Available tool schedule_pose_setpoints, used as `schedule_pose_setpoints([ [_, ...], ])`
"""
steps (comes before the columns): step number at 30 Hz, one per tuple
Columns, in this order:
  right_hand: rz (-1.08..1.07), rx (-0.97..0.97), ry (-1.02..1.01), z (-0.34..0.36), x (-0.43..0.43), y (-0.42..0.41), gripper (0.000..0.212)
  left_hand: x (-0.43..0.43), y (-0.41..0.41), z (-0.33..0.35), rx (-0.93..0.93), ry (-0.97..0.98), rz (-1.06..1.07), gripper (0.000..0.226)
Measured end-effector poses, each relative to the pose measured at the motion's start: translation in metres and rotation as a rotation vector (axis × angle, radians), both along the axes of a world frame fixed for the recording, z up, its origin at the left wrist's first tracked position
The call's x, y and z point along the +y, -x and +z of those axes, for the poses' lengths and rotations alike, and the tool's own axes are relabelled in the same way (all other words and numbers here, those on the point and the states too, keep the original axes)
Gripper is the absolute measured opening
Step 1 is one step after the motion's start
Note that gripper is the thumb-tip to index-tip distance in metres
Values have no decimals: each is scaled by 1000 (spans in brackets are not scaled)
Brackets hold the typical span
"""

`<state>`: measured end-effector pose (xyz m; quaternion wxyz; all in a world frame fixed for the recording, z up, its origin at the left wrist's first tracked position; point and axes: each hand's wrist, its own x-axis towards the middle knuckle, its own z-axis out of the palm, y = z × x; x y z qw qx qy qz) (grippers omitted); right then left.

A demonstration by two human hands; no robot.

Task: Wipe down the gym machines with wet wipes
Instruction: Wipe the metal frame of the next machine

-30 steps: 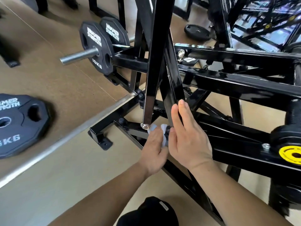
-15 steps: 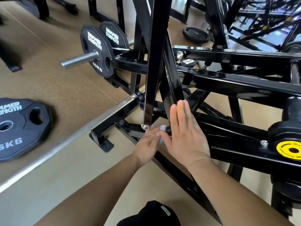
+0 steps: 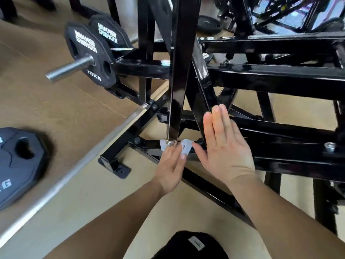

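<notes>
A black steel gym machine [image 3: 270, 79] fills the upper right of the head view. My left hand [image 3: 170, 165] holds a pale wet wipe [image 3: 185, 145] against the foot of an upright black bar [image 3: 177, 109], by a shiny bolt [image 3: 170, 143]. The wipe shows on both sides of the fingers, which partly hide it. My right hand [image 3: 224, 146] lies flat with straight fingers against a slanted black strut [image 3: 202, 86], just right of the wipe.
Two black 10 kg plates [image 3: 87, 53] sit on a steel peg [image 3: 69, 69] at upper left. Another plate [image 3: 20, 161] lies on the brown floor at left. A metal floor strip [image 3: 74, 165] runs diagonally. A black foot bracket [image 3: 113, 165] sits on the beige floor. A dark cap [image 3: 190, 245] shows at the bottom.
My left hand has slid the wipe slightly left and down around the bolt at the bar's foot. My right hand's fingers have straightened and stayed on the strut.
</notes>
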<state>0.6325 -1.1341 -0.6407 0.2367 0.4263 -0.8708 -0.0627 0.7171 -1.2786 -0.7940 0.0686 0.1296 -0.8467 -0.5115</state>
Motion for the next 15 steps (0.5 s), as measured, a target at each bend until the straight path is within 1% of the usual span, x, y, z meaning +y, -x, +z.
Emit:
schedule_pose_setpoints([
  [3,-31,1,4,-3,0,-2,89,-13,-6,-13,13,84,-25,66],
  [6,-32,34,32,-9,-1,1,90,-38,-4,-29,-6,73,-3,66],
  [9,-22,70,52,-12,-2,3,91,-62,-1,-48,-149,-8,73,66],
  [13,-6,68,90,-15,-3,2,88,-92,4,-59,-342,-63,184,65],
  [15,-7,71,104,-16,-3,3,87,-95,4,-57,-384,-104,216,67],
])
